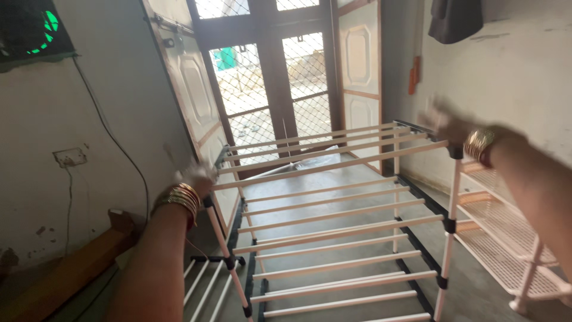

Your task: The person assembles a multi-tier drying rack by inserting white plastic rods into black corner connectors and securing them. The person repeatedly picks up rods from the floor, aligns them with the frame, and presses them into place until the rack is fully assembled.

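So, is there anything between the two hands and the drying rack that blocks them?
Nothing visible does. The left hand is already at the top left corner of the drying rack, and the right hand at its top right corner. Both are blurred, so the fingers' exact grip is unclear.

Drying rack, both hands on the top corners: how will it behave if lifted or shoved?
Probably light for its size: the rack is thin pale tubes in dark plastic joints. Likely to flex or rattle, since those joints look push-fit. Tall on slim legs, so a shove by the left hand or right hand up top may tip it rather than slide it.
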